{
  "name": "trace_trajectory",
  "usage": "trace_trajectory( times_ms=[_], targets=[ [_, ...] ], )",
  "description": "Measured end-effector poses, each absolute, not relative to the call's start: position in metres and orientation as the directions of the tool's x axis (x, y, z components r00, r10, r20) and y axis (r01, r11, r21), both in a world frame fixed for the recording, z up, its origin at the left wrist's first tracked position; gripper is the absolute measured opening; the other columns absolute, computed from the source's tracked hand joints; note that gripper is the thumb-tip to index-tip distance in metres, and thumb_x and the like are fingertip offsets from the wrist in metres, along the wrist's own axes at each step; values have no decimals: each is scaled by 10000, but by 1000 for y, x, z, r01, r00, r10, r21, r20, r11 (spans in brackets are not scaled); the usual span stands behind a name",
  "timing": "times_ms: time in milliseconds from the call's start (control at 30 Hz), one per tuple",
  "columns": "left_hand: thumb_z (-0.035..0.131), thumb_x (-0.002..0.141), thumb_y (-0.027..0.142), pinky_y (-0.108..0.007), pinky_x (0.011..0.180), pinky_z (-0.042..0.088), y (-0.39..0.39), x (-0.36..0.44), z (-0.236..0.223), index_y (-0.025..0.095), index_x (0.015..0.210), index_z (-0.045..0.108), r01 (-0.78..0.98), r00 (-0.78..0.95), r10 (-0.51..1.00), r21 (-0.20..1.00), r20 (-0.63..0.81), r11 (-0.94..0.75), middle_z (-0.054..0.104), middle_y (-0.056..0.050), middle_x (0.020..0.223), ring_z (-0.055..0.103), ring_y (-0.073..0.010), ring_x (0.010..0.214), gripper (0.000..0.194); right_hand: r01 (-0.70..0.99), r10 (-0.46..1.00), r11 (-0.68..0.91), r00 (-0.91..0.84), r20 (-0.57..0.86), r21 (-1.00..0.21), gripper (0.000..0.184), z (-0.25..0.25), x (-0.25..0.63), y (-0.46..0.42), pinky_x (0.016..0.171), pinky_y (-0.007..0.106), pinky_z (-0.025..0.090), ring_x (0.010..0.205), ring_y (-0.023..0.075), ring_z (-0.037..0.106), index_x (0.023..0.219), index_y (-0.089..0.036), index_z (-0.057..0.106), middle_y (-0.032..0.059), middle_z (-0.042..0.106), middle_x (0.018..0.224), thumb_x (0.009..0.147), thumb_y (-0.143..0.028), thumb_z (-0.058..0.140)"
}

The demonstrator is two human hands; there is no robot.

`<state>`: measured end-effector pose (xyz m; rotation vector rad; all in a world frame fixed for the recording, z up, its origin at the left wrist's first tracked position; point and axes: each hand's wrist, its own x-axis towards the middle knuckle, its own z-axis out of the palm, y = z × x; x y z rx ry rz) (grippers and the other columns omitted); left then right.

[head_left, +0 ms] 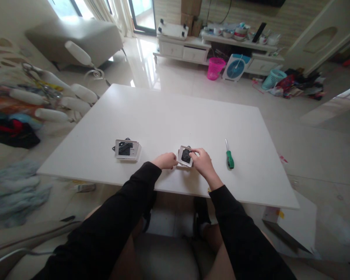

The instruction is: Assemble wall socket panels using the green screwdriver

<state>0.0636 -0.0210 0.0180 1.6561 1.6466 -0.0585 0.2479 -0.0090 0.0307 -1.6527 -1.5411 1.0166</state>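
Observation:
Near the front edge of the white table lies a small white box-like case (181,149) with a black part (186,156) inside its raised rim. My left hand (166,160), fingers curled closed, grips the lower left edge of this case. From the right, my right hand (202,160) pinches its upper right side, thumb and fingers by the black part. Exactly what the fingertips hold is too small to make out. Further left sits a stack of similar white cases (136,151) with loose black pieces (124,148) on top. A green-handled screwdriver (230,160) rests right of my right hand, its shaft pointing away.
The white table (186,112) stretches ahead of me. White curved lamp arms (78,52) stand beyond its left edge. Across the floor are a pink basket (216,68), a blue-and-white fan (235,68) and a low cabinet (170,49) with dishes on it.

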Motion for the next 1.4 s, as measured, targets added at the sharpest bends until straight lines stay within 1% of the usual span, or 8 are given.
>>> trace_trajectory(
  times_ms=[300, 433, 633, 800, 933, 1133, 1267, 1400],
  targets=[
    [574, 744, 240, -296, 669, 509, -29, 63, 18, 181, 594, 651, 891, 163, 778, 429, -607, 149, 706, -70, 593, 660, -196, 578, 178, 336, 998, 10, -60, -11, -942, 201, 52, 250, -21, 863, 395, 521, 822, 222, 661, 832, -203, 764, 64, 759, 911, 792, -321, 606],
    [558, 786, 259, -294, 662, 504, -28, 62, 20, 179, 577, 637, 892, 159, 774, 426, -613, 154, 703, -83, 603, 670, -204, 593, 237, 306, 999, 53, -25, 48, -951, 225, 59, 252, -23, 826, 392, 524, 823, 224, 651, 874, -188, 755, 89, 757, 969, 795, -337, 606],
    [578, 875, 312, -356, 873, 538, -20, 64, 28, 158, 1068, 698, 871, 51, 948, 478, -314, 111, 752, -146, 1046, 715, -283, 988, 274, 107, 974, 19, 222, 42, -994, 327, 54, 258, -11, 946, 418, 533, 989, 233, 678, 1070, -191, 711, 91, 741, 1080, 797, -338, 604],
    [636, 712, 95, -367, 1113, 476, -18, 75, 26, 170, 1375, 597, 724, 319, 942, 667, -101, -173, 597, -152, 1353, 599, -277, 1277, 668, -213, 928, -85, 338, -155, -973, 363, 43, 263, 3, 990, 411, 552, 1070, 225, 700, 1077, -198, 657, 59, 715, 1056, 732, -308, 629],
    [650, 688, 94, -387, 1073, 490, -22, 80, 23, 203, 1200, 666, 674, 439, 897, 680, -56, -288, 626, -119, 1200, 591, -281, 1193, 524, -304, 886, -168, 371, -279, -938, 325, 38, 268, 9, 960, 386, 570, 1041, 209, 686, 983, -209, 627, 19, 682, 1004, 666, -280, 631],
    [703, 707, 209, -364, 895, 481, -29, 73, 29, 217, 943, 629, 747, 435, 900, 572, -35, -339, 659, -76, 989, 598, -272, 1024, 248, -310, 893, -177, 348, -285, -934, 344, 42, 270, 8, 950, 352, 564, 1075, 210, 676, 976, -209, 611, 19, 666, 982, 639, -275, 622],
    [725, 719, 224, -359, 893, 439, -32, 72, 38, 218, 978, 660, 787, 406, 900, 562, -161, -254, 725, -37, 956, 658, -245, 953, 267, -312, 891, -181, 349, -290, -932, 338, 45, 267, 5, 951, 353, 567, 1060, 204, 678, 984, -210, 624, 14, 675, 958, 653, -276, 622],
    [768, 684, 192, -327, 886, 440, -28, 71, 45, 228, 988, 725, 748, 416, 889, 627, -188, -217, 761, -16, 972, 679, -223, 952, 309, -295, 887, -167, 372, -274, -941, 339, 41, 265, 4, 949, 362, 568, 1034, 207, 686, 994, -216, 638, 16, 695, 961, 662, -284, 615]
  ],
)
